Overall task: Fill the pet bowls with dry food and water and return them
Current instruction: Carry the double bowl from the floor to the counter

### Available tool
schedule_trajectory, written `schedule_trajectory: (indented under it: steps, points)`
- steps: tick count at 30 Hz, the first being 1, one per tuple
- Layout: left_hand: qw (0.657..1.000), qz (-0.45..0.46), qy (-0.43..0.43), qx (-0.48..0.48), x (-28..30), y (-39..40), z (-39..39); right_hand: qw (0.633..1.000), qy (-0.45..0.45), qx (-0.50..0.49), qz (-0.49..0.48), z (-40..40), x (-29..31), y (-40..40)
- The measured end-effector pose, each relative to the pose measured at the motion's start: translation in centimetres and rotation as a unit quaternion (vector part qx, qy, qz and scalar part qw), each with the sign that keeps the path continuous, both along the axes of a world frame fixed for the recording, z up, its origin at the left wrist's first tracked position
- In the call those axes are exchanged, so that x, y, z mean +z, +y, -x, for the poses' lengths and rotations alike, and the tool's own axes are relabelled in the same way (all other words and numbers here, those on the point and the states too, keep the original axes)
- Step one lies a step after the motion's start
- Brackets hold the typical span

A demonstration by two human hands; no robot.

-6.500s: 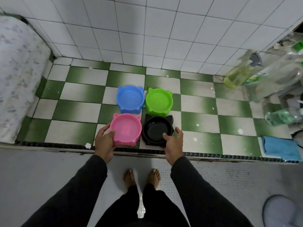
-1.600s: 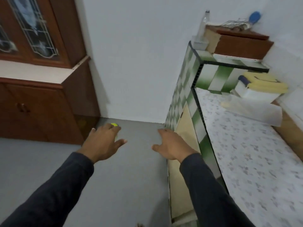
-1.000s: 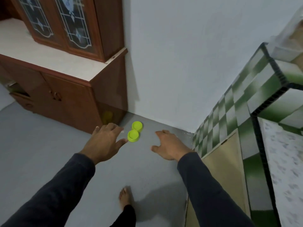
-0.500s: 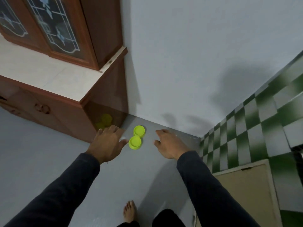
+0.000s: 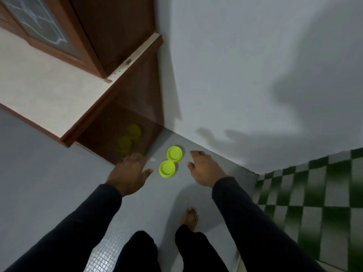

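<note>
lime double pet bowl [image 5: 170, 161] on grey floor [image 5: 49, 183] nr wall corner, betw both hands; left hand [image 5: 128, 171] & right hand [image 5: 204, 169] fingers spread, relaxed, holding nothing; no readable writing

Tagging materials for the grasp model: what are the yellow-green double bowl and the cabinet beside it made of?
Double bowl: likely moulded plastic, one uniform bright yellow-green piece with rounded rims and a smooth, fairly matte surface. Cabinet: looks like dark brown wood or wood veneer with a glossy finish; its side panel mirrors the bowl as a faint green reflection. Solid wood or laminate cannot be told.
</note>
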State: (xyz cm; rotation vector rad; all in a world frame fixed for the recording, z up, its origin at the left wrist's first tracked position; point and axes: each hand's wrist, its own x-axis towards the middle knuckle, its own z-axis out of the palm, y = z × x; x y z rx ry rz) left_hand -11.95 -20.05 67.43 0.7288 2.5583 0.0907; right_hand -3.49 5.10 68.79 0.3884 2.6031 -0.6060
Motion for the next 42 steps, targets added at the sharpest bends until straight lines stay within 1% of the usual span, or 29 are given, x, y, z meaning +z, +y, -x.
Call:
schedule_trajectory:
  steps: [4, 7, 20, 25, 28, 31, 35, 42]
  points:
    - [0.999, 0.011, -0.023, 0.031, -5.6, 2.6, 2.1, 1.0, -0.013, 0.0, 0.028, 4.0, -6.0, 3.0]
    - [0.998, 0.013, -0.036, 0.053, -10.8, 4.3, 3.9, 0.999, -0.024, -0.006, 0.044, 6.8, -11.5, 4.6]
    - [0.994, 0.009, -0.075, 0.075, -40.1, 6.9, 10.0, 0.997, -0.045, -0.026, 0.065, 15.3, -40.5, 8.9]
    - [0.992, -0.021, -0.07, 0.099, -50.3, 7.1, 10.5, 0.995, -0.046, -0.027, 0.083, 17.3, -50.3, 9.6]
    - [0.992, -0.027, -0.075, 0.098, -55.5, 7.0, 10.6, 0.994, -0.051, -0.033, 0.088, 18.3, -55.2, 9.8]
    - [0.99, -0.032, -0.078, 0.109, -59.8, 7.0, 10.8, 0.993, -0.056, -0.039, 0.094, 19.3, -59.2, 9.8]
    - [0.981, -0.064, -0.097, 0.155, -64.0, 7.6, 11.3, 0.991, -0.057, -0.051, 0.106, 20.3, -63.7, 10.0]
    - [0.966, -0.073, -0.129, 0.214, -68.0, 7.3, 10.9, 0.986, -0.046, -0.102, 0.125, 21.9, -69.0, 9.8]
